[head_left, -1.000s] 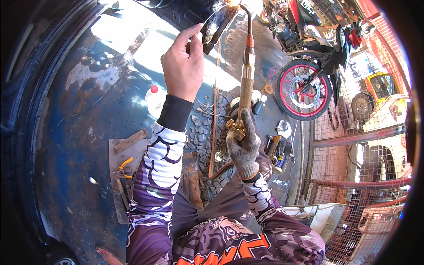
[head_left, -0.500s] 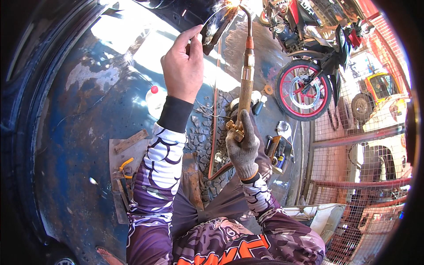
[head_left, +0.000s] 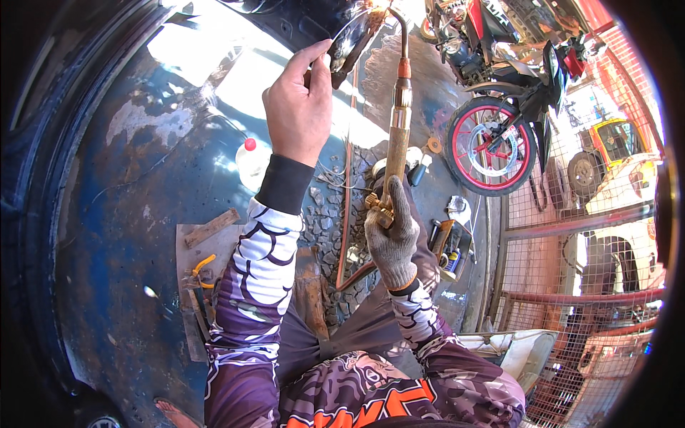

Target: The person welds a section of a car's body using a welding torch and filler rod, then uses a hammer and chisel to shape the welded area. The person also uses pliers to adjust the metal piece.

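My bare left hand [head_left: 300, 114] is raised at the top centre, thumb and forefinger pinched on a thin welding wire [head_left: 344, 30]. The wire curves up toward a small orange glow [head_left: 377, 6] at the top edge. My right hand [head_left: 394, 246], in a grey knit glove, is wrapped round the brass handle of a gas welding torch [head_left: 400, 135], just below its valve knobs. The torch's bent tip points at the glow, beside a dark metal part [head_left: 351, 53]. The picture's edge cuts off much of the heated spot.
A motorcycle [head_left: 492, 146] with a pink-rimmed wheel stands at the right, before a wire mesh fence [head_left: 542, 264]. On the floor are a white bottle with a red cap [head_left: 251, 160], a hose [head_left: 346, 214], broken stones [head_left: 325, 228], yellow-handled pliers [head_left: 203, 265] and a tool box [head_left: 451, 246].
My left hand has shifted slightly to the right with the wire. The glow at the torch tip looks smaller and dimmer. My right hand and the torch stay almost where they were.
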